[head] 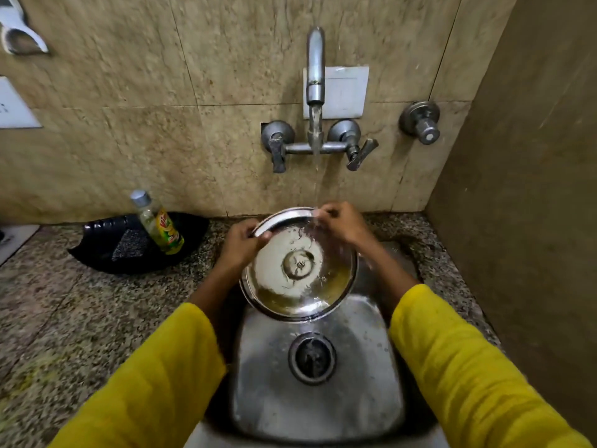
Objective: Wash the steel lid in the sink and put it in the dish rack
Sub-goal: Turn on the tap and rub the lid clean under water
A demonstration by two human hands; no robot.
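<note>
Fingers (258,237) of left hand (240,245): closed on upper left rim of steel lid (298,265), thumb over the edge. Fingers of right hand (339,223): curled over upper right rim, pinched on the same lid. Lid position: held above the back part of the sink (318,392), tilted, underside facing the camera, centre knob fitting visible. Yellowish residue along the lower inner edge. Water stream (317,176) from wall tap (315,69): running, landing on the lid top edge by the right hand, splashing across the inner face. Drain (311,357): below the lid, wet. Both forearms: yellow sleeves (155,376). Left of sink on speckled counter (64,318): black tray (106,250) against the wall, containing a dark scrub pad (130,244) and a leaning bottle (158,223) with a yellow-green label. Dish rack: out of view.
</note>
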